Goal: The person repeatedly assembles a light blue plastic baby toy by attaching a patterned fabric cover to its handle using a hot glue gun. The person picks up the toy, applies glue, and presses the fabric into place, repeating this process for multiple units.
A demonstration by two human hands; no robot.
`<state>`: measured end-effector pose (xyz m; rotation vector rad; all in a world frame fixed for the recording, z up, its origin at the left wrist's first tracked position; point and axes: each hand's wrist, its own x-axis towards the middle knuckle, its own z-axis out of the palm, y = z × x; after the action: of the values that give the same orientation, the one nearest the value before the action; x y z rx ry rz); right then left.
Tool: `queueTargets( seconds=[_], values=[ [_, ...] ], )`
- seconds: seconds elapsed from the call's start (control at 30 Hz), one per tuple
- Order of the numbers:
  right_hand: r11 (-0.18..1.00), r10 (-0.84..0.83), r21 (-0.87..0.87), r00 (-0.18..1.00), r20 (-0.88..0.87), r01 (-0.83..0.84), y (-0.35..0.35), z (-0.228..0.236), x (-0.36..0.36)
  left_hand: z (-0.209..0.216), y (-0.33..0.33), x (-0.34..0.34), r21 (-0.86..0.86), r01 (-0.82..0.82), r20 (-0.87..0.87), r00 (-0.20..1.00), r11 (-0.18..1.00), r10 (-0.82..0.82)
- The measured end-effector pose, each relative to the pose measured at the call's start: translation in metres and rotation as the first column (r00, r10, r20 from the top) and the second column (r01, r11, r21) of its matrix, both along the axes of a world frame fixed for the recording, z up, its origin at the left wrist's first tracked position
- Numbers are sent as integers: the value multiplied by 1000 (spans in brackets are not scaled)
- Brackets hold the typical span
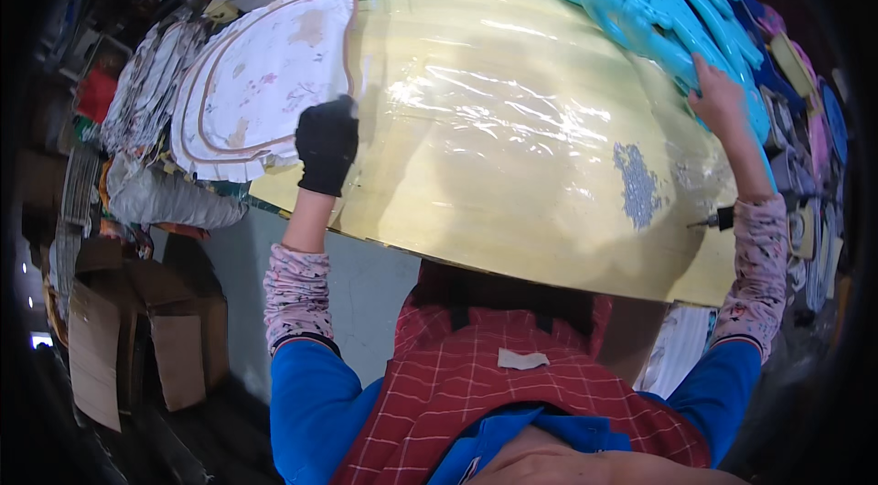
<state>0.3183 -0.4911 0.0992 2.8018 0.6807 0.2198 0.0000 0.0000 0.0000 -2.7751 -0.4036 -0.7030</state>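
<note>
Left hand [326,146], black-gloved, curled inward at right edge of white floral cloths [265,73], these overlapping on left side of yellow tabletop [476,174]; right hand [720,101], bare, partly bent, at turquoise plastic pieces [640,5] heaped along far and right edges; cannot tell whether either hand pinches anything; black-handled tool [725,218] beside patterned right sleeve [754,256]

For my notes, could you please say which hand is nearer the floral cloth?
The left hand, at the edge of the cloth; the right hand is across the table.
</note>
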Motion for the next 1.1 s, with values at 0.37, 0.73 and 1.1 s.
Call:
queueTargets(
  seconds=[0.37,0.73,1.1],
  values=[
    [-67,684,799,610,-400,598,-106,-76,-254,66,-206,-38,-207,691,129,721,693,-681],
    [109,286,623,576,-766,775,-92,-120,-284,17,-288,-53,-304,814,85,541,495,-837],
    [144,310,611,551,-775,778,-85,-115,-268,22,-290,-53,-364,796,102,550,483,-829]
  ],
)
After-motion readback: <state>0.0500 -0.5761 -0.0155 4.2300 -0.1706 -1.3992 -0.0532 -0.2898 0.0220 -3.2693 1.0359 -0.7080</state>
